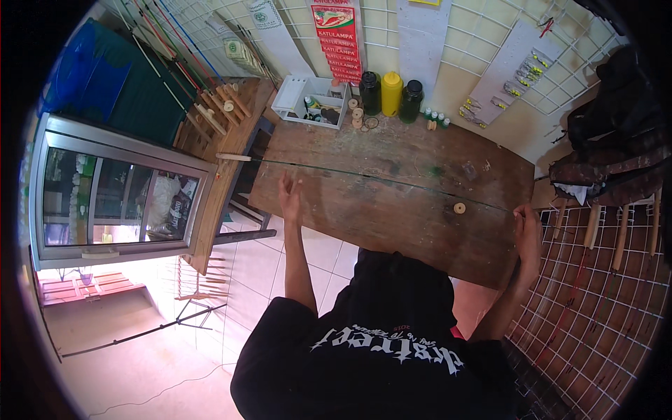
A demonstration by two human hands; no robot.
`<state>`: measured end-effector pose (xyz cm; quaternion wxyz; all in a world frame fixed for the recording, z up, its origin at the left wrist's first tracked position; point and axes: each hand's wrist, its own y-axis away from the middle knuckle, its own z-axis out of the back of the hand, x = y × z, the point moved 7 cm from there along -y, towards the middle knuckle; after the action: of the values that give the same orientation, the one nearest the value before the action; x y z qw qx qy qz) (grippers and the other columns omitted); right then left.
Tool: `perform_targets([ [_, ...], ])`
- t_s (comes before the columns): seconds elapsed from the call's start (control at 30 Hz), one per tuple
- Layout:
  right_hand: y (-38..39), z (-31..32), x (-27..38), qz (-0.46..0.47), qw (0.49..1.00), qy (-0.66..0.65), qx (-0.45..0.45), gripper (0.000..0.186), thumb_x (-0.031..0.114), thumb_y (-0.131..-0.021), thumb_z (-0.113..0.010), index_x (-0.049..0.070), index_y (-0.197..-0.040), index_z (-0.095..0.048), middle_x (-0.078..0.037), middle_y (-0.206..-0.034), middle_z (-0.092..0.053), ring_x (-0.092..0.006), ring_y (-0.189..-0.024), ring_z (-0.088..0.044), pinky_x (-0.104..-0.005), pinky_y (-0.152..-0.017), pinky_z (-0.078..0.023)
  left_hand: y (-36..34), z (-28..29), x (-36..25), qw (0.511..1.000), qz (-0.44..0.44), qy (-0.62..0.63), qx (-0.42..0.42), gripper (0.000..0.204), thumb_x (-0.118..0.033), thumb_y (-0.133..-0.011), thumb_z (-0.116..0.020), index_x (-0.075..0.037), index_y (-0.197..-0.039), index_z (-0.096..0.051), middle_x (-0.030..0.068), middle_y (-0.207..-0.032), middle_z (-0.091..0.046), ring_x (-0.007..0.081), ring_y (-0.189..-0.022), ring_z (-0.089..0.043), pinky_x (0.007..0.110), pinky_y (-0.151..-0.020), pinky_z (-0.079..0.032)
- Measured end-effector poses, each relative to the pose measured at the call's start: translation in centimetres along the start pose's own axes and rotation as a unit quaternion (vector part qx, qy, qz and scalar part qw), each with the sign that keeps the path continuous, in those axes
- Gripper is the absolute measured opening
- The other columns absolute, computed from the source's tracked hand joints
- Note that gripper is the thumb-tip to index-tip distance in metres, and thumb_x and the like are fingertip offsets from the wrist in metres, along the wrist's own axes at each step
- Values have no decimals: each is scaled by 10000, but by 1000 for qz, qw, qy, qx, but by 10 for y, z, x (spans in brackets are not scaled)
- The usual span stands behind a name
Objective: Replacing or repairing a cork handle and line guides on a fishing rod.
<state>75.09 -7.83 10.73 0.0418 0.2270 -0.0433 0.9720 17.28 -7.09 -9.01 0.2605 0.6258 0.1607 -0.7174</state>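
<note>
A thin dark fishing rod lies slantwise across the brown wooden table, its pale handle reaching past the table's left edge. My left hand is held over the left front part of the table, below the rod. Its fingers are apart and nothing is in them. At the table's right edge, my right hand has its fingers curled together at the rod's thin tip, seemingly pinching it. A small wooden spool rests on the table, left of my right hand.
Along the table's back stand a white organizer box, small spools, dark bottles, a yellow bottle and several small green bottles. A side bench adjoins at left. Bags hang at right.
</note>
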Motion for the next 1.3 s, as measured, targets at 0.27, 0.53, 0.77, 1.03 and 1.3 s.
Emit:
perform_targets([
  [0.27, 0, 8, 10, -3, 1000, -1, -9, 68, 35, -872, -525, 2, -931, -536, -176, -860, -580, -359, -843, -559, -439, -717, -421, -21, -49, -11, 969, 25, 238, 56, 550, -144, -860, -648, 13, -1317, -388, 162, -1151, -601, 203, -1026, -586, 305, -866, -469],
  [0.53, -3, 13, 18, 5, 1000, 6, -15, 63, 27, -869, -524, -1, -921, -545, -179, -854, -572, -354, -829, -558, -426, -718, -424, 8, -78, 31, 981, 83, 162, 69, 240, -169, -882, -627, 39, -1002, -637, 115, -867, -685, 132, -653, -632, 232, -584, -493],
  [0.77, -6, 15, 22, 12, 1000, 1, -18, 61, 26, -869, -518, -15, -913, -529, -190, -842, -578, -356, -816, -565, -422, -722, -426, 45, -111, 47, 976, 72, 105, 177, 274, -210, -875, -641, 42, -984, -637, 124, -868, -690, 148, -628, -649, 238, -551, -490],
  [1.03, -7, 12, 24, 21, 1000, 2, -22, 50, -2, -862, -511, -14, -901, -540, -186, -837, -573, -352, -816, -560, -423, -715, -421, 61, -101, 50, 962, 149, 153, 171, 281, -171, -876, -629, 30, -1073, -610, 126, -910, -683, 169, -672, -663, 232, -598, -523],
  [1.3, -5, 10, 21, 30, 999, -21, -18, 63, 9, -866, -512, -9, -920, -538, -184, -852, -574, -358, -829, -556, -436, -716, -416, 1, 17, 94, 945, 93, 290, 120, 513, -247, -876, -626, -12, -1289, -431, 162, -1208, -549, 255, -1099, -545, 382, -927, -446],
])
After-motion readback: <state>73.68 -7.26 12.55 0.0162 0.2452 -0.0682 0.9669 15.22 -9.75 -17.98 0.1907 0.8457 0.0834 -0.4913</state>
